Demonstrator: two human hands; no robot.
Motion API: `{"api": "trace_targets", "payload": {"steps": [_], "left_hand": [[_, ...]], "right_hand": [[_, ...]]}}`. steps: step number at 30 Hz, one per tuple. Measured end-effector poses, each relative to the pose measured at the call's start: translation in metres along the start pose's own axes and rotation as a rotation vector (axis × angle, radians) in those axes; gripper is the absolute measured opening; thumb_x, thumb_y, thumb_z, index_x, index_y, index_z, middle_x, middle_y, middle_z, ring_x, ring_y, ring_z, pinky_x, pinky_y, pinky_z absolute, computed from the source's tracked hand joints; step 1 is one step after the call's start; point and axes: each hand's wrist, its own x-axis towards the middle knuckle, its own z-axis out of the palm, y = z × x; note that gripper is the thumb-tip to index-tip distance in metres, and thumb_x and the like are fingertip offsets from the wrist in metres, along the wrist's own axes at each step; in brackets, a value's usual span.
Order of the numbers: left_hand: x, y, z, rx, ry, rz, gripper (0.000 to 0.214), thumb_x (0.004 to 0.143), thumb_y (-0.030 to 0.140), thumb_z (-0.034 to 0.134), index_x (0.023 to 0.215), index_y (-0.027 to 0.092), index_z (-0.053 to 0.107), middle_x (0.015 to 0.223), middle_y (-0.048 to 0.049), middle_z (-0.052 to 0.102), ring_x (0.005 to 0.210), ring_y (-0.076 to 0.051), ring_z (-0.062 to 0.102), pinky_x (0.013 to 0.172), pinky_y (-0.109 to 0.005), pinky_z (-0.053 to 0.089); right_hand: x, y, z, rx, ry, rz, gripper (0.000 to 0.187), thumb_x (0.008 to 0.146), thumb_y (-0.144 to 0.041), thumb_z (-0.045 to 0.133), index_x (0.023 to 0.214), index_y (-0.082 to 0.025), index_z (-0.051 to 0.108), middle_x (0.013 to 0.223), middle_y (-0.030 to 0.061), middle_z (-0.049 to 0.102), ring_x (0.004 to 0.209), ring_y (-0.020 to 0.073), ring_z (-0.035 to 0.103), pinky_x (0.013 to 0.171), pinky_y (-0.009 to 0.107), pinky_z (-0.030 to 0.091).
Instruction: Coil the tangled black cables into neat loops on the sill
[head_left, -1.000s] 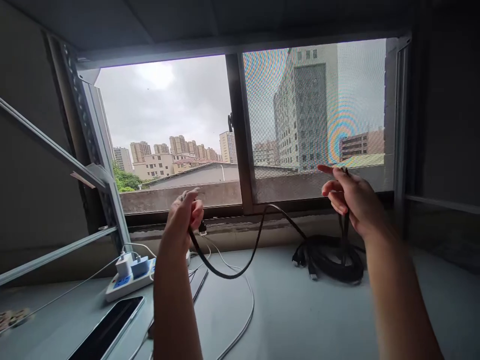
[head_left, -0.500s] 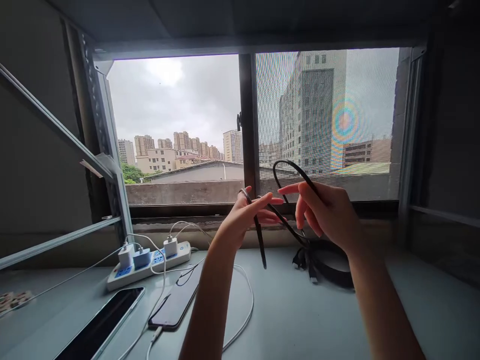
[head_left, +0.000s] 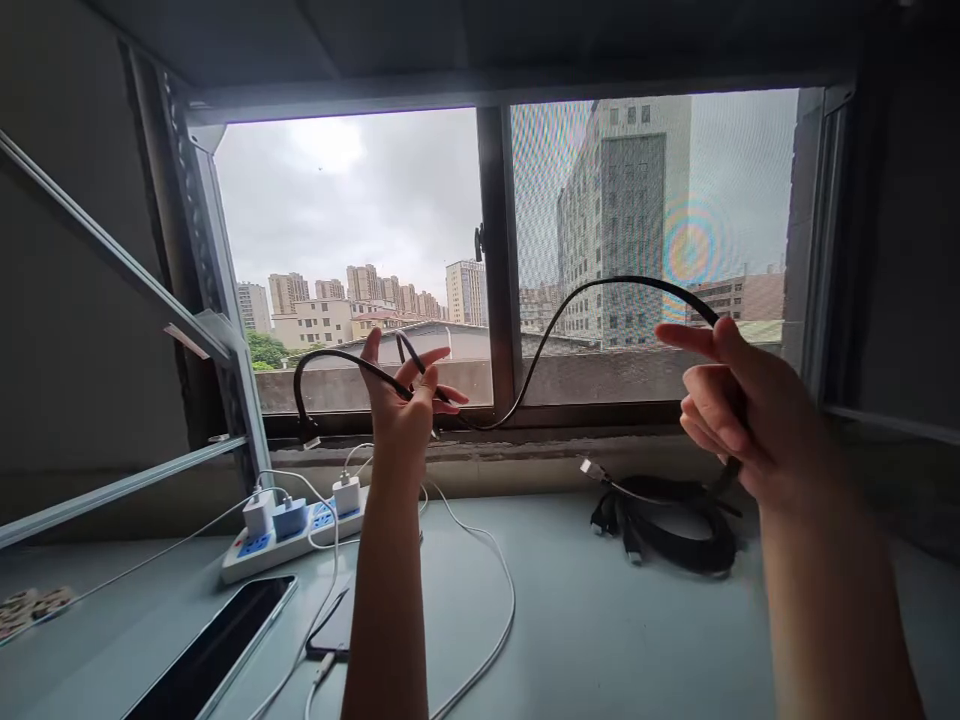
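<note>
A black cable point(head_left: 559, 318) stretches in a wave between my two hands, in front of the window. My left hand point(head_left: 405, 400) grips it between thumb and fingers; a loop stands up among the fingers, and one end with a metal-tipped plug droops on the left. My right hand point(head_left: 739, 400) pinches the cable between thumb and forefinger, the other fingers curled in. Below the right hand, a coil of black cables point(head_left: 675, 530) with several metal plugs lies on the table, one plug tilted upward. Whether the held cable still joins the coil, I cannot tell.
A white power strip point(head_left: 300, 535) with chargers stands on the left of the pale table point(head_left: 592, 640). In front lie a phone point(head_left: 217, 650) and a second phone point(head_left: 330, 635), partly behind my left arm. White charging cords point(head_left: 499, 650) cross the table. Metal shelf posts flank the window.
My hands have moved apart, the left one leftward and the right one rightward, drawing out the black cable between them. The cable's free end now hangs left of my left hand.
</note>
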Motion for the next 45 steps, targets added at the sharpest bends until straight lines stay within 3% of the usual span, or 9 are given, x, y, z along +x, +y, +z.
{"api": "trace_targets", "payload": {"steps": [8, 13, 19, 23, 26, 31, 34, 39, 45], "left_hand": [[0.0, 0.003, 0.0, 0.066, -0.04, -0.147, 0.065, 0.08, 0.015, 0.063, 0.136, 0.019, 0.03, 0.091, -0.0063, 0.074, 0.04, -0.009, 0.059, 0.037, -0.018, 0.043], [-0.001, 0.012, 0.002, 0.015, -0.124, -0.322, 0.031, 0.087, 0.03, 0.046, 0.114, 0.015, 0.042, 0.08, -0.0088, 0.073, 0.039, -0.014, 0.06, 0.036, -0.02, 0.041], [-0.002, 0.018, 0.003, 0.015, -0.135, -0.338, 0.028, 0.085, 0.029, 0.037, 0.097, 0.013, 0.056, 0.075, -0.0084, 0.074, 0.038, -0.016, 0.059, 0.036, -0.022, 0.037], [-0.003, 0.013, 0.003, 0.125, -0.133, -0.276, 0.031, 0.083, 0.034, 0.039, 0.073, 0.013, 0.059, 0.076, -0.0098, 0.074, 0.038, -0.014, 0.058, 0.039, -0.022, 0.036], [-0.004, 0.01, 0.002, 0.181, -0.143, -0.276, 0.036, 0.084, 0.035, 0.037, 0.059, 0.016, 0.054, 0.063, -0.0096, 0.071, 0.038, -0.014, 0.057, 0.04, -0.023, 0.036], [-0.006, 0.006, 0.002, 0.226, -0.299, -0.266, 0.054, 0.086, 0.043, 0.035, 0.038, 0.019, 0.039, 0.04, -0.0077, 0.057, 0.038, -0.014, 0.055, 0.039, -0.021, 0.035], [-0.008, 0.007, 0.004, 0.283, -0.397, -0.347, 0.057, 0.087, 0.046, 0.034, 0.042, 0.016, 0.052, 0.048, -0.0112, 0.063, 0.036, -0.015, 0.055, 0.036, -0.021, 0.033], [-0.01, 0.011, 0.01, 0.214, -0.544, -0.411, 0.052, 0.086, 0.054, 0.04, 0.071, 0.014, 0.069, 0.066, -0.0145, 0.071, 0.039, -0.018, 0.058, 0.034, -0.023, 0.034], [-0.013, 0.008, 0.018, 0.167, -0.556, -0.355, 0.063, 0.09, 0.06, 0.035, 0.095, 0.01, 0.072, 0.085, -0.0157, 0.074, 0.037, -0.014, 0.058, 0.034, -0.022, 0.032]], "right_hand": [[0.01, 0.013, 0.002, -0.27, 0.227, 0.006, 0.026, 0.08, -0.039, 0.063, 0.085, -0.016, 0.074, 0.044, -0.0031, 0.054, 0.025, 0.0032, 0.029, 0.028, 0.02, 0.019], [0.011, 0.014, 0.01, -0.275, 0.277, -0.042, 0.027, 0.081, -0.037, 0.061, 0.095, -0.016, 0.073, 0.042, -0.0063, 0.05, 0.024, 0.0029, 0.03, 0.026, 0.018, 0.019], [0.009, 0.013, 0.014, -0.259, 0.043, -0.014, 0.048, 0.082, -0.04, 0.06, 0.127, -0.024, 0.058, 0.053, -0.0052, 0.061, 0.026, 0.0057, 0.042, 0.026, 0.017, 0.025], [0.009, 0.016, 0.015, -0.29, -0.032, -0.016, 0.049, 0.082, -0.041, 0.061, 0.127, -0.02, 0.06, 0.05, -0.0048, 0.06, 0.027, 0.0071, 0.045, 0.025, 0.017, 0.025], [0.008, 0.016, 0.015, -0.364, 0.087, -0.117, 0.035, 0.081, -0.04, 0.063, 0.107, -0.017, 0.072, 0.044, -0.0053, 0.054, 0.027, 0.0055, 0.042, 0.027, 0.017, 0.029], [0.002, 0.007, 0.021, -0.287, 0.336, -0.236, 0.021, 0.079, -0.037, 0.067, 0.09, -0.022, 0.077, 0.036, -0.0074, 0.042, 0.027, 0.0053, 0.036, 0.026, 0.018, 0.025], [-0.002, 0.003, 0.028, -0.2, 0.399, -0.274, 0.017, 0.079, -0.036, 0.068, 0.088, -0.025, 0.077, 0.034, -0.0075, 0.039, 0.026, 0.006, 0.033, 0.026, 0.021, 0.022], [-0.007, 0.005, 0.04, -0.187, 0.434, -0.364, 0.018, 0.081, -0.034, 0.066, 0.093, -0.025, 0.076, 0.036, -0.0072, 0.041, 0.027, 0.0071, 0.032, 0.027, 0.023, 0.023], [-0.006, 0.017, 0.042, -0.483, 0.215, -0.45, 0.018, 0.081, -0.031, 0.062, 0.088, -0.023, 0.077, 0.039, -0.0072, 0.045, 0.032, 0.006, 0.04, 0.034, 0.02, 0.03]]}}
